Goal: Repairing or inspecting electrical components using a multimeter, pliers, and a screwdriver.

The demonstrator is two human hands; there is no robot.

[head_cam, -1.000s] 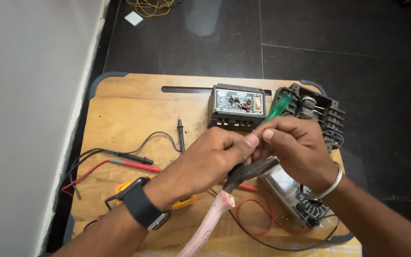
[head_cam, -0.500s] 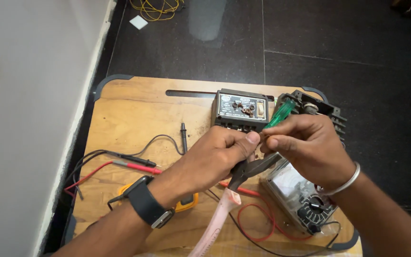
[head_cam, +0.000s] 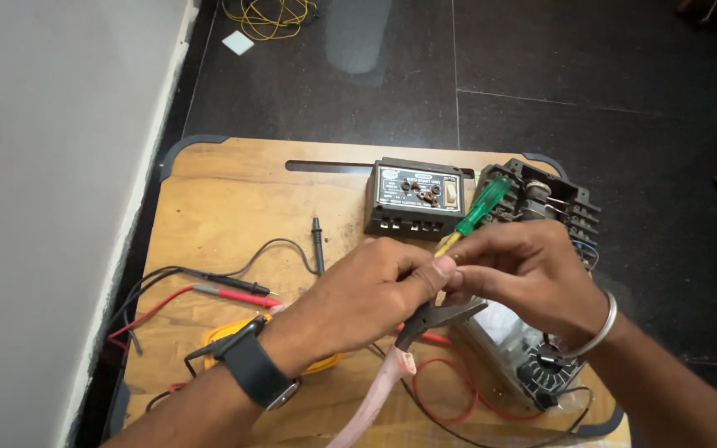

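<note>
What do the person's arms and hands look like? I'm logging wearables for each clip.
Both forearms are bare, with no sleeves or gloves. The left hand has a black wristwatch with a dark strap at its wrist. The right hand has a plain silver metal bangle. No rings show.

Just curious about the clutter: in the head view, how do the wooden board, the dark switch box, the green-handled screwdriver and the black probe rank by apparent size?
1. Wooden board, far the largest.
2. Dark switch box.
3. Green-handled screwdriver and black probe: alike; the hands hide the screwdriver's tip, so unranked.
</note>
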